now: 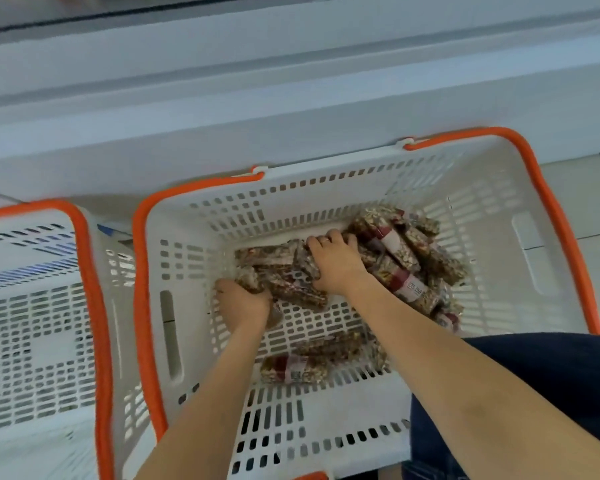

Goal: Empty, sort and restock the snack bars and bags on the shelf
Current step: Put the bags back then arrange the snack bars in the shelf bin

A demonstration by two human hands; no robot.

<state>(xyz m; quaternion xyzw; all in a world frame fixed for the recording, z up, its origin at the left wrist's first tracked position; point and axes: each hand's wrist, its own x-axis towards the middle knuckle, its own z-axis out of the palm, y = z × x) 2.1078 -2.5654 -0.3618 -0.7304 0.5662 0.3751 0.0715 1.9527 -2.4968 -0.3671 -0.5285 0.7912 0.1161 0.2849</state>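
Both hands reach down into the large white plastic basket (326, 403) with orange rim handles that fills the middle of the frame. At centre left, the left hand (245, 304) has its fingers curled around the end of a clear-wrapped snack bar (248, 280) at the left edge of the pile, gripping it. Just to its right, the right hand (333, 263) lies on top of a bundle of snack bars (291, 271), fingers bent over their far side and thumb against the near side, grasping several at once; a ring shows on one finger. Right of that hand, toward the basket's far right corner, a heap of nut bars with red-and-white labels (406, 265) lies jumbled, some overlapping. Lower in the basket, between the two forearms, two more bars (312, 362) lie flat on the perforated floor, apart from the main pile. At the far left of the frame stands a second white basket with an orange rim (32, 323), just beside the first. Across the top runs a pale white shelf edge (291, 98), its contents blurred. At lower right, a dark blue trouser leg (551, 375) overlaps the basket's near corner.
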